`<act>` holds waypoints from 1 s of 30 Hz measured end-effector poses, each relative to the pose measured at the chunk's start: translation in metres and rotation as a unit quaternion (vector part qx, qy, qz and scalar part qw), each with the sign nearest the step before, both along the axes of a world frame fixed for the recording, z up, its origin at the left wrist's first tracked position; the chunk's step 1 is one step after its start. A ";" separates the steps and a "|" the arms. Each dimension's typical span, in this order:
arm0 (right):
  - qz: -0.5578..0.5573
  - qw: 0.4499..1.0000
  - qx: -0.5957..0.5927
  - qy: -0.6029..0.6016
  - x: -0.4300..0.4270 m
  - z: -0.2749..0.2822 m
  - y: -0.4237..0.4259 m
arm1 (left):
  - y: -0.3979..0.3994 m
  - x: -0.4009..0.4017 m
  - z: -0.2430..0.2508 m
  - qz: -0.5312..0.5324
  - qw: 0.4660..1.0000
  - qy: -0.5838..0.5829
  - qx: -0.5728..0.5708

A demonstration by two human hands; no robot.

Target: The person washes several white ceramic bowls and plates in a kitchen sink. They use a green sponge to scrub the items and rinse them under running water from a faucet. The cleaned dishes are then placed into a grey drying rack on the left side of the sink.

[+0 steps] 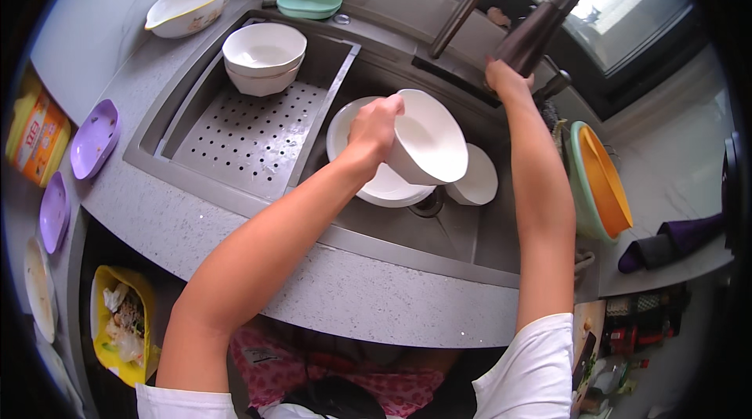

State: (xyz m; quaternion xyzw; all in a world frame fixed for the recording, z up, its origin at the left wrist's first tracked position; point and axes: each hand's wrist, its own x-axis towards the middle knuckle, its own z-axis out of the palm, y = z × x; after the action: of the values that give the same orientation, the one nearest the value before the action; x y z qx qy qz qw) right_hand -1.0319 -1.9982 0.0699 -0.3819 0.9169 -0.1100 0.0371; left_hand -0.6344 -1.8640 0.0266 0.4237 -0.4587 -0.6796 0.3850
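My left hand (376, 128) grips the rim of a white faceted bowl (432, 140), which is tilted above the right part of the sink. Beneath it a larger white bowl (388, 190) rests in the basin near the drain (427, 206), and another white bowl (474, 178) lies at its right. My right hand (508, 77) is up at the dark pull-down faucet head (526, 40), with the fingers partly hidden behind it. No water stream can be made out. Stacked white bowls (264, 58) stand on the perforated drain tray (247, 143) at the left.
Behind the sink are an oval dish (191, 8) and a green soap box (310, 1). Purple dishes (96, 140) stand at the left, above a yellow-lined waste bin (123, 325). A green basin with an orange one (602, 178) leans at the right, near a dark purple cloth (670, 243).
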 end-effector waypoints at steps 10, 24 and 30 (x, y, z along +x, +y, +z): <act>0.103 0.949 0.090 0.285 0.068 -0.013 0.008 | -0.006 0.023 0.006 0.004 0.998 -0.041 0.055; 0.127 0.956 0.079 0.253 0.151 0.000 0.072 | -0.011 0.021 0.002 -0.025 0.996 -0.035 0.075; 0.244 0.963 -0.090 -0.067 0.205 -0.037 0.150 | -0.010 0.016 0.005 0.027 0.998 -0.042 0.027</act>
State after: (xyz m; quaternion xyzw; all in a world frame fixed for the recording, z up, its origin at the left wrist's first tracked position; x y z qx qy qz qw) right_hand -0.8267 -1.8482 0.0333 -0.5874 0.7779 -0.2048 0.0893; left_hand -0.6188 -1.8744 0.0312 0.4741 -0.4443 -0.6630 0.3718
